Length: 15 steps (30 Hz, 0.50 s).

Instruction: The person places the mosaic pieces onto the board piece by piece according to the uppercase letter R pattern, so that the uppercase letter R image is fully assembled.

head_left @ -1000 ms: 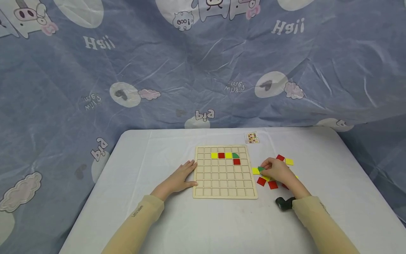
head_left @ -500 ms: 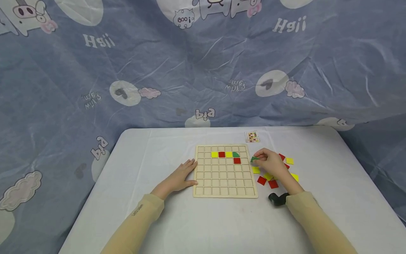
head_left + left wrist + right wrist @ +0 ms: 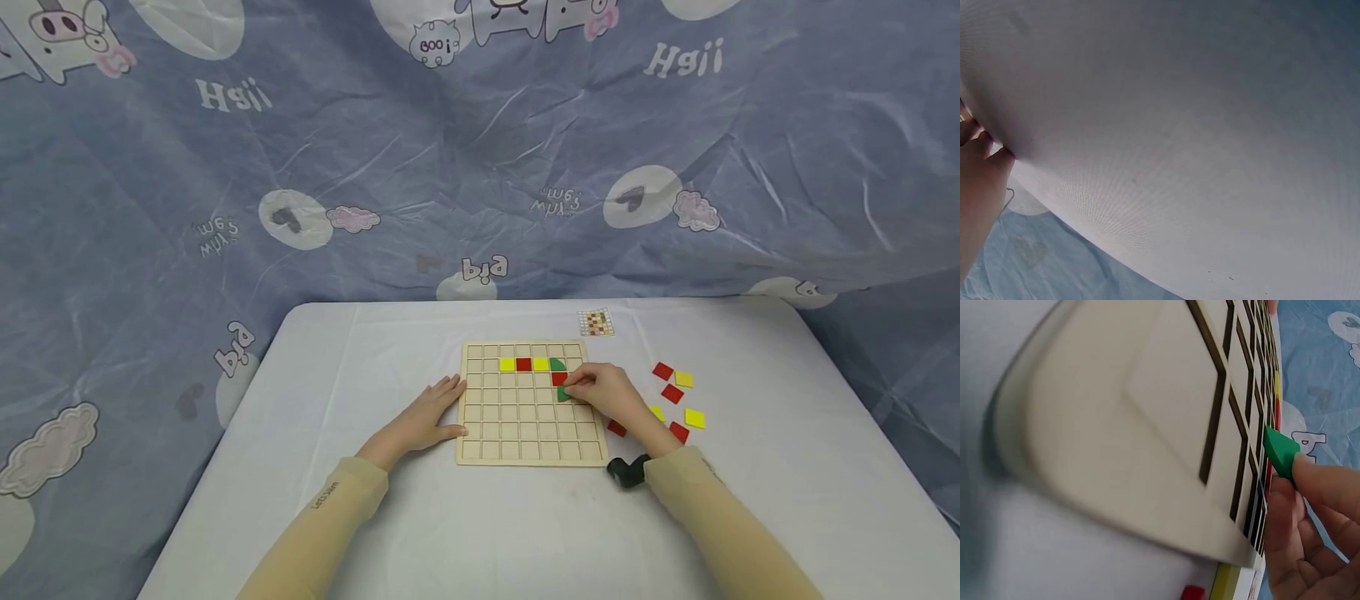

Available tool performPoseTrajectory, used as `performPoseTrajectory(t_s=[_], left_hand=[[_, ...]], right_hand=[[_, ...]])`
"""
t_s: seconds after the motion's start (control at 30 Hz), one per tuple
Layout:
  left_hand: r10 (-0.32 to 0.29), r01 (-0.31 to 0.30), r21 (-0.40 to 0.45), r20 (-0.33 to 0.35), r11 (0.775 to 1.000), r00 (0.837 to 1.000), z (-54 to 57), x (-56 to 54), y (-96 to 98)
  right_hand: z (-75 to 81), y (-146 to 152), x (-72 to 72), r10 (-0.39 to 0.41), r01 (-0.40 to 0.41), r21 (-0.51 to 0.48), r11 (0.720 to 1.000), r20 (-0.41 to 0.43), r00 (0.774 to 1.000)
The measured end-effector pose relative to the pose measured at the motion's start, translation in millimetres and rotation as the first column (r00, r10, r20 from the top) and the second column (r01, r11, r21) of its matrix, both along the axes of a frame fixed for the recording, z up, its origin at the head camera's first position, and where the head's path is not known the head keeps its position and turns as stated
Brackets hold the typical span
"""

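A wooden grid board (image 3: 517, 425) lies on the white table. In its second row sit a yellow tile (image 3: 507, 365), a red tile (image 3: 523, 365), another yellow one and a green quarter-round tile (image 3: 557, 365); a second red tile (image 3: 558, 379) is just below the green. My right hand (image 3: 609, 393) pinches a green tile (image 3: 1282, 452) between thumb and fingers, tilted, close over the cell below that red tile. With fingers spread, my left hand (image 3: 423, 421) rests on the table, fingertips and thumb at the board's left edge; the left wrist view catches only part of this hand (image 3: 982, 169).
Loose red tiles (image 3: 663, 371) and yellow tiles (image 3: 694, 418) lie right of the board, some hidden behind the right hand. A small printed pattern card (image 3: 596, 322) lies beyond the board's far right corner. A black device (image 3: 626, 472) sits at the right wrist.
My right hand has lifted the green tile from the loose pile and carried it left, over the right part of the board. The left hand stays where it was.
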<state>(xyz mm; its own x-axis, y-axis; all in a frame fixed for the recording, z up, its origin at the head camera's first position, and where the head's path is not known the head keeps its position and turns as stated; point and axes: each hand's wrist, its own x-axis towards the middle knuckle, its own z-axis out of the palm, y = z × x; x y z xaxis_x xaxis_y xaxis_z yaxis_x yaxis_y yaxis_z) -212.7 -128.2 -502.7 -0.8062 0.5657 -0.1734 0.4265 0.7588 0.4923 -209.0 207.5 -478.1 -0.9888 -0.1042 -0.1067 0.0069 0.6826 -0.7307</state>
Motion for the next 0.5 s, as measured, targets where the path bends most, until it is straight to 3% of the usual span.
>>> performPoseTrajectory(t_s=[0.2, 0.5], left_hand=[[0.003, -0.003, -0.006, 0.004, 1.0, 1.0, -0.8, -0.1, -0.3], [0.007, -0.007, -0.012, 0.011, 1.0, 1.0, 0.0, 0.2, -1.1]], right_hand=[[-2.1, -6, -1.0, -0.011, 0.01, 0.038, 0.999, 0.015, 1.0], [-3.4, -17, -1.6, -0.007, 0.014, 0.116, 0.993, -0.066, 0.998]])
